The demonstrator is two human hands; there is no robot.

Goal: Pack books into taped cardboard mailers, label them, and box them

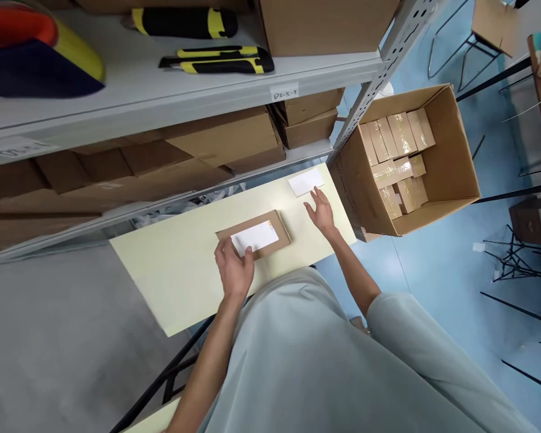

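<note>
A flat brown cardboard box (277, 245) lies on a pale yellow board-like tabletop (180, 270), with a white label (256, 237) on its upper face. At the box's near left corner rests my left hand (235, 269), fingers and thumb spread apart at the label's edge; its fingertips are partly hidden. My right hand (321, 213) hovers by the tabletop's far right, fingers spread and nothing seen in them. Just beyond its fingertips lies a white paper slip or stack of labels (305, 181).
To the right stands a large open carton (453, 159) holding several small taped boxes (401, 135). Metal shelving (225, 90) runs along the back, with utility knives (220, 60) on its upper shelf and brown cartons (225, 138) below. A chair (491, 30) stands farther right.
</note>
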